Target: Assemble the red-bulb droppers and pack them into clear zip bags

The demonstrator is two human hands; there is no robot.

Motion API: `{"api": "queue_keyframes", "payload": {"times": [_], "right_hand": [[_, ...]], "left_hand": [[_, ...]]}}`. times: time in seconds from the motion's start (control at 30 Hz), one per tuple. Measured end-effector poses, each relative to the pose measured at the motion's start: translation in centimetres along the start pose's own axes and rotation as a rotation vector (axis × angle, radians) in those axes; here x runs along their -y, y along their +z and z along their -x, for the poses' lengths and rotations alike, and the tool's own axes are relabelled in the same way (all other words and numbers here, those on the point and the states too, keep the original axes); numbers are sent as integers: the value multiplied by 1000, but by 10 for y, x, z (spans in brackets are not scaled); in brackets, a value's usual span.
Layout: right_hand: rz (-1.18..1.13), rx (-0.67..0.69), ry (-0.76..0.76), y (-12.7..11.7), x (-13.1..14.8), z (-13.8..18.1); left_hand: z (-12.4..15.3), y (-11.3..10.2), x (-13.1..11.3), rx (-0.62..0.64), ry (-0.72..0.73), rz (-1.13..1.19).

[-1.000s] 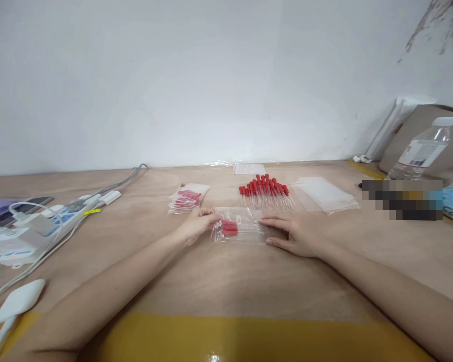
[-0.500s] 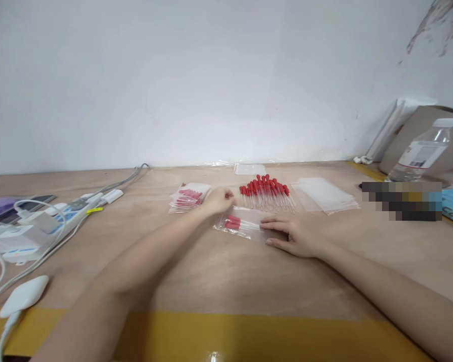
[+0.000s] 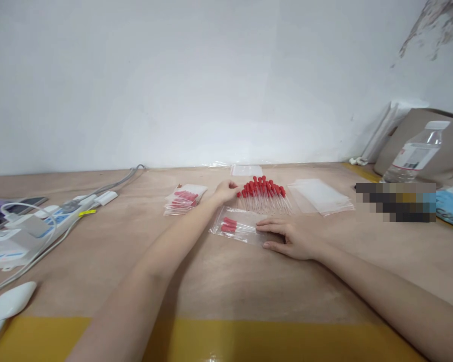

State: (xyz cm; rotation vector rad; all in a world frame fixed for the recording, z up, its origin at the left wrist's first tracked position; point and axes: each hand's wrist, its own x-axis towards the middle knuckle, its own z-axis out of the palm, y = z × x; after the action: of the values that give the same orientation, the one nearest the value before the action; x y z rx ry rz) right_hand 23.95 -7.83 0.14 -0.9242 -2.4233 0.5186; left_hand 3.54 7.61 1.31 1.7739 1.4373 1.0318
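My left hand [image 3: 227, 192] is at the left edge of a fanned pile of glass droppers with red rubber bulbs [image 3: 263, 190]. Its fingers are curled together by the outermost bulb; whether they grip it is hidden. A clear zip bag [image 3: 245, 238] lies flat in front of the pile, with a few red-bulbed droppers [image 3: 229, 224] inside, bulbs toward the left. My right hand [image 3: 291, 239] rests on the bag's right end, fingers stretched out and thumb apart. Left of my left hand is a stack of filled bags [image 3: 184, 199] showing red bulbs.
Flat clear bags [image 3: 320, 196] lie right of the pile, and another bag [image 3: 246, 171] is by the wall. At left are a power strip [image 3: 66, 213] with chargers and cables, and a white charger [image 3: 11, 301]. A water bottle [image 3: 417, 153] and cardboard box [image 3: 451, 143] stand at right.
My left hand has moved away from me, from the bag's upper left corner to the left edge of the dropper pile. My right hand stays on the bag. The view has shifted slightly.
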Motion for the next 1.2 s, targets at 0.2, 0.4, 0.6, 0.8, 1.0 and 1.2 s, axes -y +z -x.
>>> {"api": "queue_keyframes", "payload": {"times": [0.2, 0.4, 0.6, 0.8, 1.0, 1.2], "right_hand": [[5, 34, 5, -2, -2, 0], [-17, 46, 7, -1, -4, 0], [-8, 38, -3, -2, -3, -1], [-10, 43, 3, -3, -3, 0], [-36, 59, -4, -2, -7, -2], [-64, 94, -25, -4, -6, -5]], "left_hand": [[42, -58, -2, -74, 23, 278], [100, -111, 23, -372, 65, 466], [110, -99, 24, -365, -6, 493], [110, -80, 21, -301, -154, 604], [114, -70, 14, -200, -257, 612], [121, -69, 9, 97, -268, 259]]}}
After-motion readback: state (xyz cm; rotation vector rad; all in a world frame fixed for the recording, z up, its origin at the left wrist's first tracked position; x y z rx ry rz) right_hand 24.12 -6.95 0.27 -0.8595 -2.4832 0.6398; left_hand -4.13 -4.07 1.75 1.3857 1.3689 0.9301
